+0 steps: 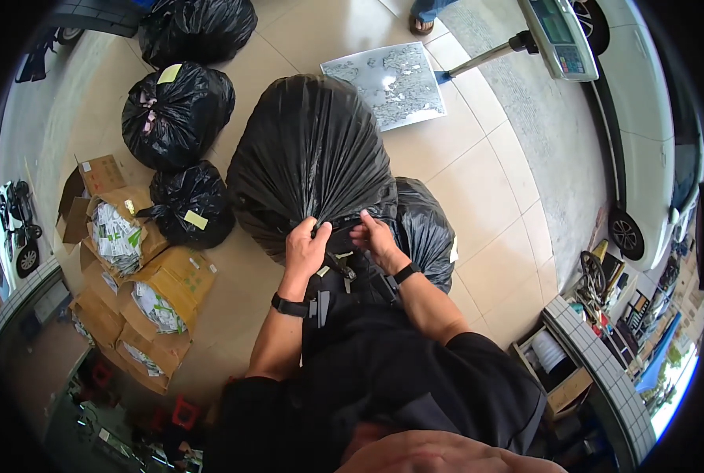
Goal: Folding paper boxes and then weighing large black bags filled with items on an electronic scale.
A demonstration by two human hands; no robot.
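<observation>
A large, full black garbage bag stands in front of me, its plastic drawn into folds toward the near side. My left hand is closed, pinching the gathered plastic at the bag's neck. Just to the right, my right hand has its fingers bent around the dark plastic of the same neck. Exactly what lies between its fingertips is partly hidden. Behind my right wrist sits a smaller black garbage bag, touching the large one.
More tied black bags stand left and far left. Open cardboard boxes and brown sacks hold white-green packets at left. A platform scale with a display post is beyond. A person's foot shows there; a white car is at right.
</observation>
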